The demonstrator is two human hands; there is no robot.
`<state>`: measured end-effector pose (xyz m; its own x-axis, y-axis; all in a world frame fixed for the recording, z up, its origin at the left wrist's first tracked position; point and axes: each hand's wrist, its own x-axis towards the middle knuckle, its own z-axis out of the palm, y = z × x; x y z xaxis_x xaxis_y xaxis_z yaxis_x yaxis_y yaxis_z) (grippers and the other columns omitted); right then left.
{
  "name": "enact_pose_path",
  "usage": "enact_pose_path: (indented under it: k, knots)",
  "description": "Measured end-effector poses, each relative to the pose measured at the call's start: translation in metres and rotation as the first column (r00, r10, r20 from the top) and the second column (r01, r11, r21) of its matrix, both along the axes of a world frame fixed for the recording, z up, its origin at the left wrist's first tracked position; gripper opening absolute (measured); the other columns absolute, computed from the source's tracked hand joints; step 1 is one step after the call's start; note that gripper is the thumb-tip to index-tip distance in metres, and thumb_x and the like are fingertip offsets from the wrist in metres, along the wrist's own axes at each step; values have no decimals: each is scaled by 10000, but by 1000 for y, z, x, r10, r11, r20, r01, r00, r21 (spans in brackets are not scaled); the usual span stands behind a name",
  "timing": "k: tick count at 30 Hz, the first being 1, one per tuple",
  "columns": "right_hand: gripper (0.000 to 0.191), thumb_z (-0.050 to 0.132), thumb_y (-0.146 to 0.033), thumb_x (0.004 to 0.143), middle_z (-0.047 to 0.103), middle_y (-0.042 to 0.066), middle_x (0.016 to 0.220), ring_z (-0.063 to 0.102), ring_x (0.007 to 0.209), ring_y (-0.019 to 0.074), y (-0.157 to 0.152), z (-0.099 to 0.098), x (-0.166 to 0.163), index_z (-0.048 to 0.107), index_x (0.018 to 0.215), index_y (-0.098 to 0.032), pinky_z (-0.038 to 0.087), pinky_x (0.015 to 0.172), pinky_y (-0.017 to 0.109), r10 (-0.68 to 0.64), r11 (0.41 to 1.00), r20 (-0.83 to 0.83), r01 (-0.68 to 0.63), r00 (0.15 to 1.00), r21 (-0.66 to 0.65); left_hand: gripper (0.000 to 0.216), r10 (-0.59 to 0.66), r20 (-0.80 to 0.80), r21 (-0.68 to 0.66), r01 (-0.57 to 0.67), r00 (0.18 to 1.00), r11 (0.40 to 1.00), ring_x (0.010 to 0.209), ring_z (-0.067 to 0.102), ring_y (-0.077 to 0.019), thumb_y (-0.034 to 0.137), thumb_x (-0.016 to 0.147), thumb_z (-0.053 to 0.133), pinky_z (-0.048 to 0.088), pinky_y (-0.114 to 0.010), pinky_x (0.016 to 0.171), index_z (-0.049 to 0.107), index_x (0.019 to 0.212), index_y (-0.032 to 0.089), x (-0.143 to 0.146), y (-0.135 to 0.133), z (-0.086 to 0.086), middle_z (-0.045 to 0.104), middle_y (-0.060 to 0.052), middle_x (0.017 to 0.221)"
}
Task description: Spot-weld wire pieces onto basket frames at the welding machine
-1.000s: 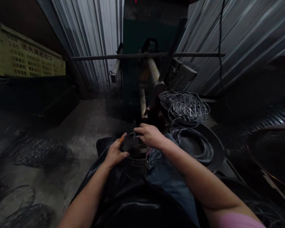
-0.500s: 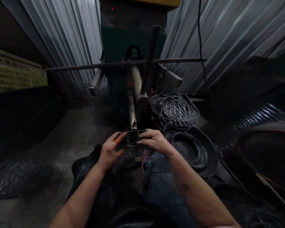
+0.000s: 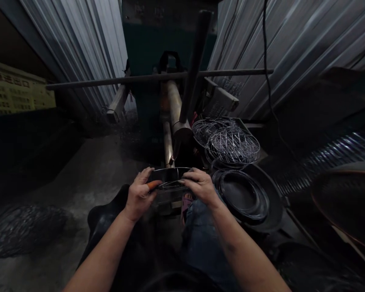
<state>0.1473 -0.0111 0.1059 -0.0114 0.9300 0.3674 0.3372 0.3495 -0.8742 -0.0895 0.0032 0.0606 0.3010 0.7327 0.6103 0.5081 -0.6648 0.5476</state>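
Between my two hands is a round frame of thin metal wire [image 3: 185, 168], its near side dim and partly hidden by my fingers. My left hand [image 3: 141, 190] pinches its left side; an orange cover [image 3: 153, 185] wraps the thumb. On the right side, my right hand [image 3: 200, 184] closes its fingers and thumb around the wire. The frame's far edge lies close to the tip of the lower metal rod [image 3: 168, 144] of a green machine [image 3: 142, 48]. Above that rod, a thicker cylindrical arm [image 3: 177, 107] carries a small pointed tip.
To the right lie a pile of wire grids [image 3: 232, 144] and a dark pan [image 3: 275, 202] holding coiled wire rings [image 3: 261, 202]. A long bar [image 3: 103, 82] crosses in front of the machine. A yellow crate [image 3: 21, 91] stands at left, and a dark wire heap [image 3: 27, 229] lies on the floor.
My hands have moved slightly apart on the wire frame, and my left thumb has dropped lower. The frame's far edge shows more between them. The view has shifted a little.
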Motion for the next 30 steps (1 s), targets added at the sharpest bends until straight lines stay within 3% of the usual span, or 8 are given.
enact_pose_path:
  k: [5, 13, 20, 30]
  knots:
    - [66, 739, -251, 722, 568, -8, 679, 521, 639, 131, 8, -8, 4, 708, 686, -205, 394, 598, 260, -141, 986, -212, 156, 967, 58, 187, 18, 65, -13, -17, 998, 1000, 1248, 503, -273, 193, 794, 662, 417, -462, 1061, 741, 960, 227, -4, 6, -3, 536, -86, 1337]
    - [100, 749, -257, 705, 549, -8, 672, 514, 647, 139, 24, -19, -2, 680, 670, -193, 398, 599, 277, -226, 952, -256, 269, 940, 147, 241, -19, 137, -33, 24, 990, 999, 1243, 508, -262, 183, 791, 659, 395, -473, 1074, 733, 1009, 258, -3, 18, -9, 532, -69, 1351]
    - [98, 745, -245, 698, 558, -5, 663, 519, 638, 140, 33, -26, -2, 674, 656, -193, 404, 574, 275, -223, 944, -285, 279, 932, 176, 243, 11, 152, -30, -6, 988, 1000, 1229, 520, -260, 192, 778, 665, 380, -464, 1085, 737, 1005, 241, -2, 26, -12, 553, -81, 1323]
    - [90, 731, -268, 708, 564, 9, 674, 527, 655, 158, 34, -24, -3, 676, 672, -206, 420, 595, 295, -238, 944, -272, 288, 932, 163, 243, 62, 107, 26, -65, 992, 998, 1185, 552, -245, 205, 782, 669, 406, -435, 1073, 733, 1015, 231, -1, 20, -2, 582, -69, 1287]
